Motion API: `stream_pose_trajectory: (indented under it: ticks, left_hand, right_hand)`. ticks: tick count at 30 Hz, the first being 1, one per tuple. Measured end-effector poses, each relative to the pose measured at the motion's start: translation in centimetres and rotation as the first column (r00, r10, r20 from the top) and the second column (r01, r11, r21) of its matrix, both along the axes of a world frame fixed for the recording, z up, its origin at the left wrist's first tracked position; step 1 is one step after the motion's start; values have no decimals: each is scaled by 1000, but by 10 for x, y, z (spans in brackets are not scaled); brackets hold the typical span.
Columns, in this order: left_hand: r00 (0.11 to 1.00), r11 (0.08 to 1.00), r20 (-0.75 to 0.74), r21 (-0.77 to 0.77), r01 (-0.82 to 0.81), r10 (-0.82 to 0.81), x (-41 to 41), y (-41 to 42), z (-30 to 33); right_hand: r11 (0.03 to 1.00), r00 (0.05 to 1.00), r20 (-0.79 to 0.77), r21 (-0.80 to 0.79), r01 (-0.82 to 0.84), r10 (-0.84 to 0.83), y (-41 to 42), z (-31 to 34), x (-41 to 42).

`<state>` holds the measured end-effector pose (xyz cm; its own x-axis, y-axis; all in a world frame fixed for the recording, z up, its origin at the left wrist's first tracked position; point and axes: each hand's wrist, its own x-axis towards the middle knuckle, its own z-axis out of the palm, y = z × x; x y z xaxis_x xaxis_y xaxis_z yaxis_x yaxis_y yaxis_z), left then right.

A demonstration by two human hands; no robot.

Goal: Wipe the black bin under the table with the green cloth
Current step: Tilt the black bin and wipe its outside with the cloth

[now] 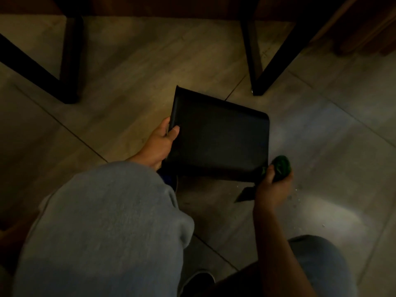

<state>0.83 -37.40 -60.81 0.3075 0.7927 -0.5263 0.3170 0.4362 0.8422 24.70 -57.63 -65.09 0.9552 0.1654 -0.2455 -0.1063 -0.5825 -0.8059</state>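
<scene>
The black bin is tilted on the tiled floor, one flat side facing up at me. My left hand grips its left edge, thumb on the upper face and fingers wrapped behind. My right hand is closed around the bunched green cloth, which touches the bin's lower right corner. The bin's opening is hidden from view.
Black table legs stand behind the bin at right, and another pair at the back left. My knees in grey trousers fill the lower left and lower right. A dark shoe shows at the bottom. Small specks lie on the floor at right.
</scene>
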Motion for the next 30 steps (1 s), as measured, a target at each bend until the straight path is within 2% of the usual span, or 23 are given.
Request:
stream_pose_trajectory:
  ticks: [2, 4, 8, 10, 15, 19, 24, 28, 30]
  left_hand:
    - [998, 998, -49, 54, 27, -25, -4, 3, 8]
    - [997, 994, -60, 87, 59, -54, -11, 5, 7]
    - [985, 973, -107, 174, 149, -132, -18, -4, 23]
    - [986, 971, -81, 182, 156, -144, -21, -11, 27]
    - [972, 943, -109, 240, 228, -207, -28, -16, 25]
    - [935, 876, -201, 335, 347, -293, -24, -9, 30]
    - [926, 883, -282, 327, 337, -249, -25, 1, 20]
    - [965, 946, -113, 198, 257, -238, -26, -7, 30]
    - [962, 958, -133, 129, 255, -239, -42, -12, 35]
  right_hand:
    - [997, 997, -42, -21, 70, -71, -3, 3, 12]
    - [997, 997, 16, 20, 73, -73, -1, 16, 9]
    - [992, 985, 153, 75, -97, 85, 12, 41, -7]
    - [980, 966, 196, 74, -187, 170, 17, 45, -17]
    - [979, 973, 112, -7, -203, 203, 12, 32, -37]
    - [966, 965, 81, -99, -240, 248, 10, 23, -38]
    - [962, 967, 46, -120, -245, 251, 14, 22, -44]
    - [940, 965, 79, -258, -222, 250, 13, 18, -50]
    - [926, 960, 105, -310, -216, 259, 11, 15, -50]
